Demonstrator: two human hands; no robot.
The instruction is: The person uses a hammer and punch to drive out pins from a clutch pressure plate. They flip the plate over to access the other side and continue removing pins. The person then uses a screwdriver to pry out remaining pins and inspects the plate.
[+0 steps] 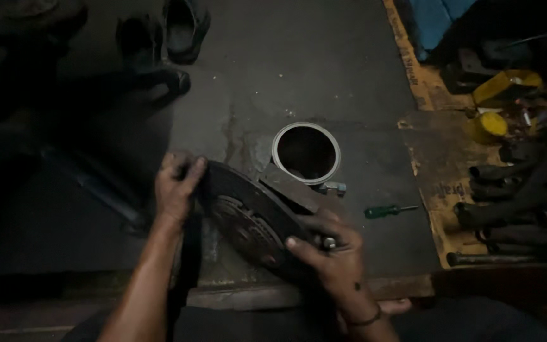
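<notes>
Both hands, left hand (pixel 175 187) and right hand (pixel 327 250), grip a dark disc (pixel 248 218); a metal ring (pixel 306 152) and green screwdriver (pixel 387 210) lie nearby.

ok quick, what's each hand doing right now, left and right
Left hand: closed on the upper rim of the dark round disc.
Right hand: gripping the disc's lower edge, fingers curled.

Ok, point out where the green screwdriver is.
The green screwdriver lies on the dark floor mat, right of the right hand, below the open metal cylinder and beside the cardboard.
</notes>
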